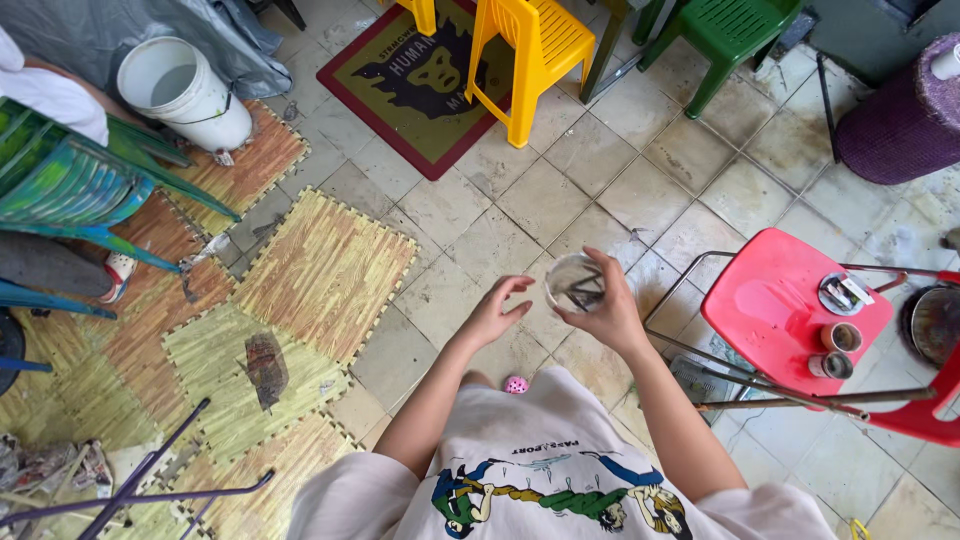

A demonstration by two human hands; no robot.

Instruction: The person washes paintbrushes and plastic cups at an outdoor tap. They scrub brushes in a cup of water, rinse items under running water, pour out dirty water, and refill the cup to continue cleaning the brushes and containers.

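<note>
Right hand [608, 312] grips a clear cup [575, 282] at 12 o'clock; left hand [497, 312] open, empty, at its 9 o'clock; 1-handed, it could slip onto tiled floor [560, 190]

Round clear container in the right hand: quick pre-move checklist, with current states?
1. Right hand grips the round clear container: ok, fingers wrap its rim.
2. Left hand free: ok, open, beside the container, not touching it.
3. Container contents secure: cannot tell, dark thin pieces show inside, no lid discernible.
4. Red chair seat has room: ok, bare on its left; small cups and a round lid sit at the right.
5. Floor below clear: not ok, a small pink thing lies by the person.
</note>
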